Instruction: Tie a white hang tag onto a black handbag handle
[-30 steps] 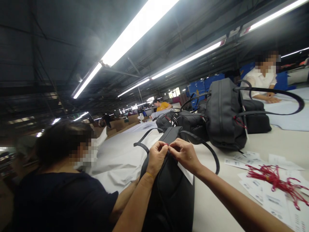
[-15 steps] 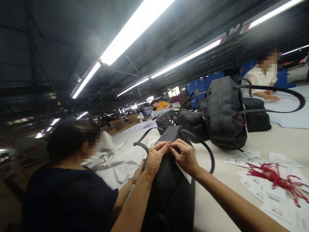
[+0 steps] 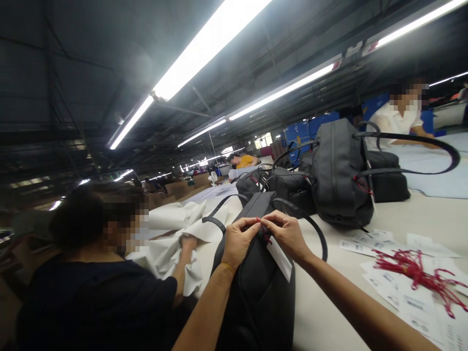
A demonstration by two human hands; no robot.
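A black bag (image 3: 256, 287) with two loop handles stands right in front of me on the table. Over its top, my left hand (image 3: 239, 241) and my right hand (image 3: 287, 234) meet fingertip to fingertip. Both pinch a thin red cord (image 3: 258, 220), of which only a bit shows between the fingers. From the cord a white hang tag (image 3: 280, 258) dangles against the bag's side, below my right hand. How the cord is joined at the fingertips is too small to make out.
Red cords (image 3: 413, 268) lie bundled over white tags (image 3: 411, 302) at the right. More black bags (image 3: 334, 170) stand behind, one with a red cord. A co-worker (image 3: 98, 282) at my left handles pale fabric (image 3: 164, 263); another person (image 3: 398, 117) works at the far right.
My hands stay together at the cord, shifting slightly. The tag now shows more fully beneath my right hand. The co-worker at left has moved a hand forward onto the fabric.
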